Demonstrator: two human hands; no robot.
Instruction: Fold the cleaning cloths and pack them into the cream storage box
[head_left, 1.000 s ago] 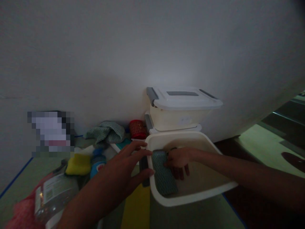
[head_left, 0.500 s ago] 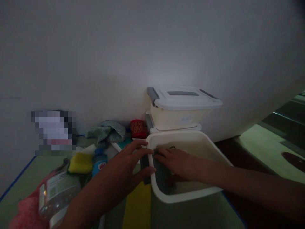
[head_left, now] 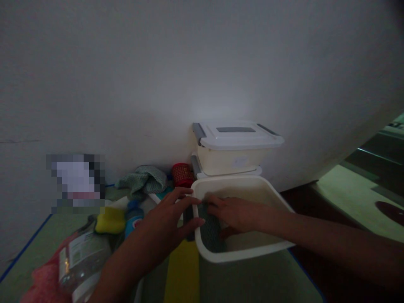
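Note:
A white storage box (head_left: 233, 256) stands lidless on the table in front of me. My left hand (head_left: 176, 214) holds its left rim, with the fingers and thumb spread along the edge. Inside the box, a dark green-grey textured cloth (head_left: 210, 235) lies against the left wall. My right hand (head_left: 232, 214) reaches in from the right; its bent fingers are on the cloth and seem to grip it. The fingertips are partly hidden in the shadow there.
Behind stands a lidded white box (head_left: 240, 158). On the left are a grey-green cloth (head_left: 148, 179), red basket (head_left: 182, 174), yellow sponge (head_left: 110, 219), blue bottle (head_left: 133, 216), clear jar (head_left: 83, 256) and pink cloth (head_left: 47, 277). A yellow strip (head_left: 183, 273) lies in front.
The view has shifted slightly, and the open box appears a little farther left. My right hand has moved slightly left with it, still on the cloth. My left hand stays at the rim.

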